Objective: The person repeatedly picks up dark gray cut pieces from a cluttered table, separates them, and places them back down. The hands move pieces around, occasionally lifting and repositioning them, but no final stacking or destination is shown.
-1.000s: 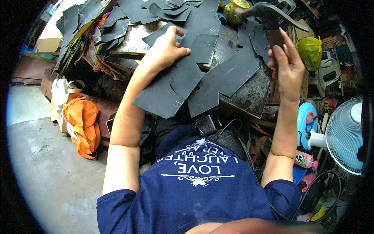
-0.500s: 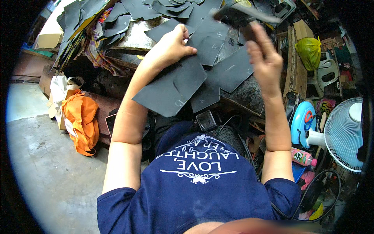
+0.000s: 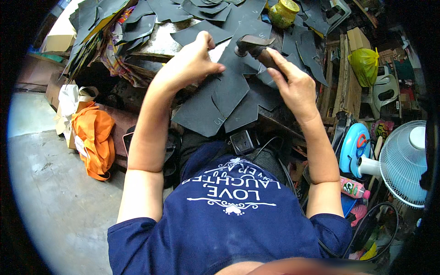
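My right hand (image 3: 295, 87) is closed around a hammer (image 3: 256, 45). The hammer's head is down at the black pieces, near their middle; whether it touches them I cannot tell. Thumb and fingers apart, my left hand (image 3: 195, 62) hovers at or just above the left edge of the same pieces, holding nothing that I can see. A flat black cut piece (image 3: 208, 103) with a slit and chalk-like marks overhangs the near edge of the work table, overlapping another dark piece (image 3: 243, 117). Several similar sheets (image 3: 172, 10) lie behind.
A yellow-green jar (image 3: 284, 13) stands at the back of the table. Upright sheets (image 3: 87, 27) are stacked at the far left. Orange cloth bag (image 3: 94, 140) hangs at the left. On the right are a fan (image 3: 405, 160), a pink bottle (image 3: 354, 187) and a yellow-green bag (image 3: 363, 66).
The hammer has come down and left from its raised position, bringing my right hand with it. The front black piece has shifted right and turned. My left hand has moved slightly left.
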The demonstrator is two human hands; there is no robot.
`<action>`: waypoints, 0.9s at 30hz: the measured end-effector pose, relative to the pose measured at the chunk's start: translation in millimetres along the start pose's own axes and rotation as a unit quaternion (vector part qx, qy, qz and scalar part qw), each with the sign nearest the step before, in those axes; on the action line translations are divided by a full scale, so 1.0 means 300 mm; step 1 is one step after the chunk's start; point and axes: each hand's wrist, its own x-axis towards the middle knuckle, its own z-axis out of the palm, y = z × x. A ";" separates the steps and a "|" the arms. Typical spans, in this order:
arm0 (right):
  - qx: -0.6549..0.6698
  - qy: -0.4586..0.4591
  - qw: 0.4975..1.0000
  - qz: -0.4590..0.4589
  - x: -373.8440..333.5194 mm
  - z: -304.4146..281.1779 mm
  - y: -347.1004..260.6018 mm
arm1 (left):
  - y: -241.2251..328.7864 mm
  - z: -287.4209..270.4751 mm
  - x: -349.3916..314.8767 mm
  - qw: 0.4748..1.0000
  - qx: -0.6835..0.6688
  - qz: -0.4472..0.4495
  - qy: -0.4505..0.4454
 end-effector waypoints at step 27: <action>0.072 -0.032 0.997 0.002 0.001 0.014 -0.020 | -0.033 -0.035 -0.061 0.999 -0.030 -0.003 -0.045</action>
